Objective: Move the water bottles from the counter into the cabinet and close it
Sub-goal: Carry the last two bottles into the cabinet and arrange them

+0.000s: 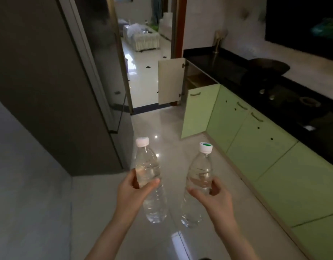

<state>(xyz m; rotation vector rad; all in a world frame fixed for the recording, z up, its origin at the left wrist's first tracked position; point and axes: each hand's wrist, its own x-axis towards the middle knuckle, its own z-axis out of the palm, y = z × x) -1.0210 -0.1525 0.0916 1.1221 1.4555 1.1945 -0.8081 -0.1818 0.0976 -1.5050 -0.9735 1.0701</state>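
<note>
Bottles in hand, cabinet ahead

Bottles are off the tabletop [227, 72] and in transit. The left hand [132, 190] is wrapped around the middle of a clear water bottle with a plain white cap [149, 177], thumb across its front. The right hand [211, 194] grips a second bottle with a green-marked cap [198, 177] at about the same height, fingers curled round its far side. Both bottles are held roughly upright over the pale floor [162, 128], near each other but not touching, and both look close to full.

Ahead and to the right runs a row of green cabinet fronts under the dark tabletop. The cabinet [201, 79] at the far end stands open, its two doors swung outward: a cream-faced door [170, 81] and a green one [198, 111]. Inside it is dim; a shelf edge shows, but I cannot tell what it holds.

As a judgement, the pick-up is done for these two bottles and the carry is under way. What is left is to walk to the open cabinet, set both bottles inside, and shut both doors. No other bottles show on the visible stretch of tabletop, though its near end is dark and hard to read, so whether another trip is needed is unclear.
</note>
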